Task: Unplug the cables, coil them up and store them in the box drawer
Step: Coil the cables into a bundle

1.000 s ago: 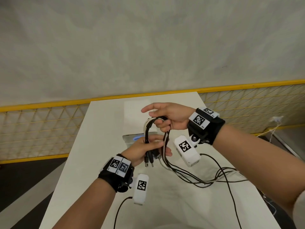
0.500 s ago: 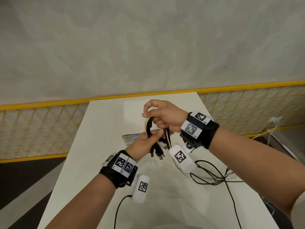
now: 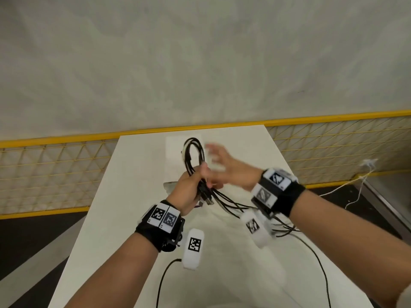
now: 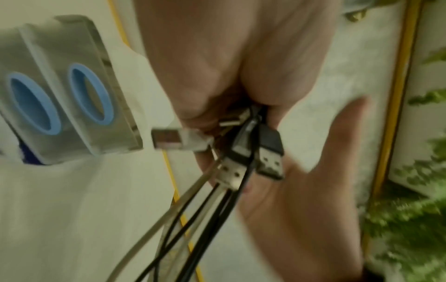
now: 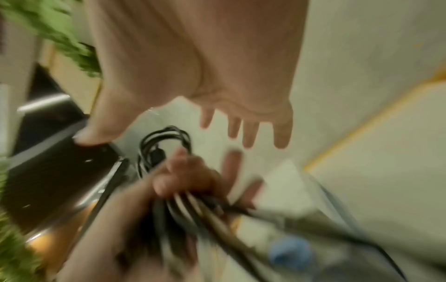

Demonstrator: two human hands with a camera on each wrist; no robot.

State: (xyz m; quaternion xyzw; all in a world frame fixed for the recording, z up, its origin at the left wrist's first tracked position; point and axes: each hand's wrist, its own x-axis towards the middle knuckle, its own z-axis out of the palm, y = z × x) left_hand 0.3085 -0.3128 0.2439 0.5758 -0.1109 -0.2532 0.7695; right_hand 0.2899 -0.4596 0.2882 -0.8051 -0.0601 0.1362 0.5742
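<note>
I can read no words or numbers; only square black-and-white coded markers on my wristbands (image 3: 164,217), lower middle of frame.

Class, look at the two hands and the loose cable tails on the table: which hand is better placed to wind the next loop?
The right hand. It is open beside the cable bundle, above the loose tails. The left hand grips the bundle, so it probably should not let go.
</note>
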